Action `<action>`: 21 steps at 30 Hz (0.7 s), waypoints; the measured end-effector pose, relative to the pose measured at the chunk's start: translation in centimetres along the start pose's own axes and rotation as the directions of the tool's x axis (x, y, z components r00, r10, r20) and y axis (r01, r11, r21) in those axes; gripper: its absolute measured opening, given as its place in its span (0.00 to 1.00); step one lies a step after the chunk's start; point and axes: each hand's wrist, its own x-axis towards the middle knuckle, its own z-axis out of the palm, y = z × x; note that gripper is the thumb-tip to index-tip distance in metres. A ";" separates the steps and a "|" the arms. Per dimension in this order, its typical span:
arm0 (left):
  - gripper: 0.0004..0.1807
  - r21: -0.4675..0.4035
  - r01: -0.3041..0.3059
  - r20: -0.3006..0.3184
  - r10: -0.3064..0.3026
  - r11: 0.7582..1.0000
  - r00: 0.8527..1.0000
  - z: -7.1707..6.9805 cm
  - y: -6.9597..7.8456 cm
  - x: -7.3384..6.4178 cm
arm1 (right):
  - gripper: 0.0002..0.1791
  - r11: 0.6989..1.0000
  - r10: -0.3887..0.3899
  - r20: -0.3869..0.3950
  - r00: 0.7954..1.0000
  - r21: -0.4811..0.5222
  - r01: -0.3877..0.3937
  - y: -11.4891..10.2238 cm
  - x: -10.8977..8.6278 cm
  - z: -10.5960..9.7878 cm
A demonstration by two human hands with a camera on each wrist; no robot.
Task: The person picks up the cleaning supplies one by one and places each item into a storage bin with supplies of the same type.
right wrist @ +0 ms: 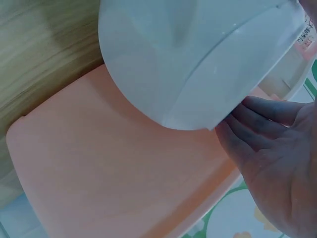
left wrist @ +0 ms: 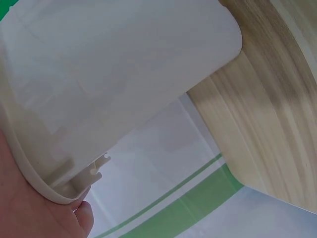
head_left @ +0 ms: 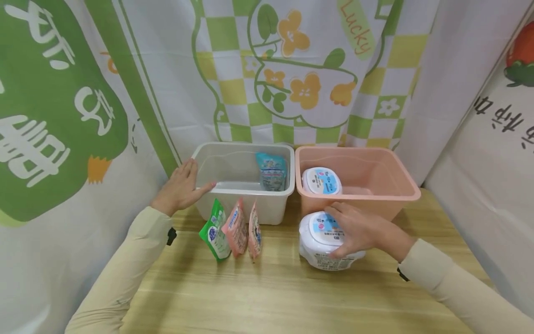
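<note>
My right hand (head_left: 360, 227) grips a white plastic tub (head_left: 319, 254) with a blue-labelled lid, thumb on the near side and fingers across the far side of the lid. The tub is in front of the pink bin (head_left: 392, 204) and overlaps its front wall in the head view. A similar white tub (head_left: 323, 181) sits inside that bin at its left end. At the left, my left hand (head_left: 179, 188) rests on the rim corner of the pale grey bin (head_left: 273, 211), its thumb stretched over the front rim. This bin holds a blue pouch (head_left: 272, 171) at its right end.
Before the grey bin stand a green pouch (head_left: 218, 232), a pink pouch (head_left: 236, 229) and another pink pouch (head_left: 254, 232), side by side. Both bins stand next to each other at the back of the wooden table (head_left: 258, 301). Printed curtains (head_left: 233, 60) enclose the table.
</note>
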 end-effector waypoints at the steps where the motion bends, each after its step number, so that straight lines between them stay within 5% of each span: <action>1: 0.59 0.000 -0.001 0.001 0.001 1.000 1.000 0.0 0.0 -0.1 | 0.68 1.000 0.001 0.004 1.000 0.002 -0.001 0.0 0.0 0.1; 21: 0.58 -0.005 0.003 -0.006 -0.003 1.000 1.000 -0.1 0.2 -0.3 | 0.66 0.994 -0.098 -0.089 0.991 -0.059 0.093 0.3 1.0 1.6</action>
